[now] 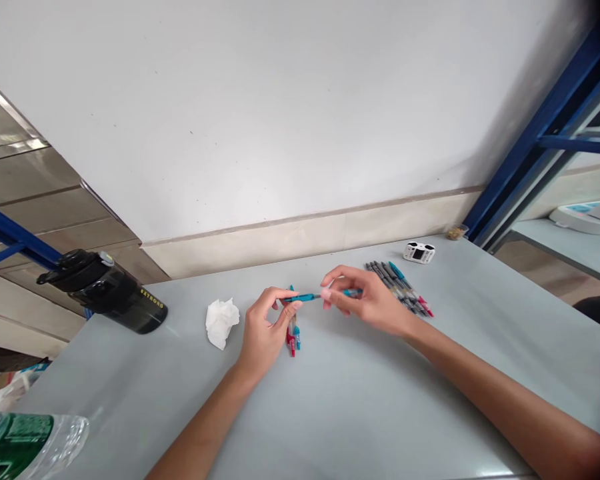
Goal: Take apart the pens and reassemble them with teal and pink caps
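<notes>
My left hand [265, 327] pinches one end of a teal pen [306, 297] between thumb and fingers, above the table. My right hand [360, 297] closes its fingertips around the pen's other side, and more teal shows behind those fingers. Whether the pen is in one piece or parted there, I cannot tell. Under and beside my left hand lie a red pen [291, 341] and a blue pen [297, 337], partly covered by it. Beyond my right wrist a row of several pens [395, 283] lies side by side, mostly dark, with a teal one and a red-ended one.
A crumpled white tissue [222, 323] lies left of my left hand. Farther left stands a black bottle [113, 293], with a clear green-labelled bottle [25, 443] at the near corner. A white device [419, 252] and a small tub [457, 231] sit by the wall on the grey table [370, 413].
</notes>
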